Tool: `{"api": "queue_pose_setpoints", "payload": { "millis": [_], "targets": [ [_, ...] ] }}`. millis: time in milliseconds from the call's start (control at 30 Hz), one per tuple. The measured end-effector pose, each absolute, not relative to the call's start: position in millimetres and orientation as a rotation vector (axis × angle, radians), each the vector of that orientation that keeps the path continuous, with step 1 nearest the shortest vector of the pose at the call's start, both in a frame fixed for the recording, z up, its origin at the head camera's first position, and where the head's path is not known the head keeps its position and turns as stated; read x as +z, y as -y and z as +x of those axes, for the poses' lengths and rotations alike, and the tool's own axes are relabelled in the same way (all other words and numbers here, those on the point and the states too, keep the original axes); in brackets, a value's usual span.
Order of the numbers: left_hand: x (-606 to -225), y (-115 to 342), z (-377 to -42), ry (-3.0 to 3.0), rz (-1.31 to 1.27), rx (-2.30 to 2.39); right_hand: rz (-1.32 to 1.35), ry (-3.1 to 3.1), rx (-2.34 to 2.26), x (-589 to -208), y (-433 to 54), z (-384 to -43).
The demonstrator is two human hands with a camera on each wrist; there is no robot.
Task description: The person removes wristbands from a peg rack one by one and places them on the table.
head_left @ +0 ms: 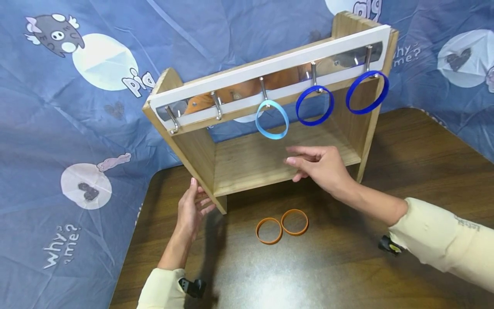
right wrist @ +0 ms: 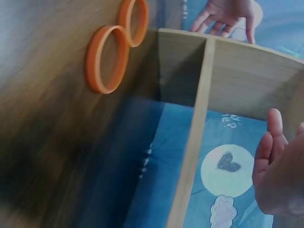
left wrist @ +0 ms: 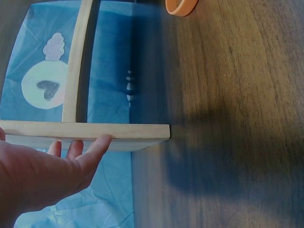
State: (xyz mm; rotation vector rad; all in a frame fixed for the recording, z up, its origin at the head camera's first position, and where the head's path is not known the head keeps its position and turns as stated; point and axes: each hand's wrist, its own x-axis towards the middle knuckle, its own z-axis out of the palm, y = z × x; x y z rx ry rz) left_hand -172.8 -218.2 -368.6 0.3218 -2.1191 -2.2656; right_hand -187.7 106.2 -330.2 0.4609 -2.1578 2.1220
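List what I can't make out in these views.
Left wrist view: the rest of one orange band, cut off by the top edge.
Right wrist view: the rest of the right hand, cut off by the right edge.
Head view: the lettering on the right sleeve, too small and blurred to read.

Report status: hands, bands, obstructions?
Left hand touching wooden rack. Right hand empty. Three blue bands hung, two orange bands on table. No obstruction visible.

My L hand (head_left: 189, 211) is upright, thumb (head_left: 193, 183) up, fingers (head_left: 208, 209) approx. straight & a bit spread; L forearm (head_left: 173, 252) angles up to it. R hand (head_left: 324, 168) is palm-inward, fingers loosely bent, thumb nr. index; R forearm (head_left: 372, 201) slants in from R.
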Motion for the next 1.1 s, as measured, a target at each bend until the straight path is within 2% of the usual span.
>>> {"api": "queue_pose_setpoints", "payload": {
  "millis": [433, 833, 1100],
  "targets": [
    [-369, 218, -172, 2.133, 0.319, -2.247, 0.551, 1.525, 2.596, -305, -83, -198],
    [-368, 218, -172, 2.139, 0.304, -2.241, 0.473, 1.458, 2.701, -299, -81, -189],
    [-369, 218, -172, 2.127, 0.306, -2.246, 0.527, 1.423, 2.745, -286, -81, -182]
  ]
}}
